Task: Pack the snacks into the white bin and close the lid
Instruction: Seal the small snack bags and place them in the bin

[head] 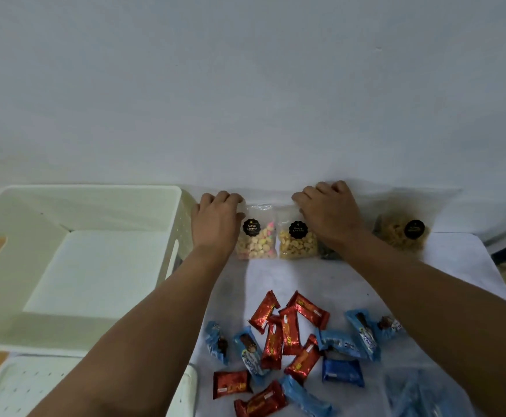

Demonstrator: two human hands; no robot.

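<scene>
Foreground: two bare forearms are seen reaching away from the camera, over a scatter of small wrapped snacks (294,347) in red and blue foil, laid on a white cloth (321,275).
Lid: a white perforated lid (20,389) is seen at the lower left, lying flat just in front of the bin.
White bin: the white bin (2,296) is set on the left, open, with nothing seen inside it.
Far row: clear pouches with black round labels are lined up against the wall; a pouch of pastel biscuits (256,236), a pouch of yellow nuts (298,240), and, further right, a pouch of golden crisps (402,233).
Left hand: the left hand (215,221) is curled at the top corner of the biscuit pouch, just beside the bin wall; a pinch appears to be made.
Right hand: the right hand (330,212) is curled over the top of the nut pouch and a darker pouch beneath it; the exact grip cannot be told.
Step in hand: the pouches are judged to be taken up first; nothing is yet packed.
Next move: a lift and a carry leftward over the bin wall are called for.
</scene>
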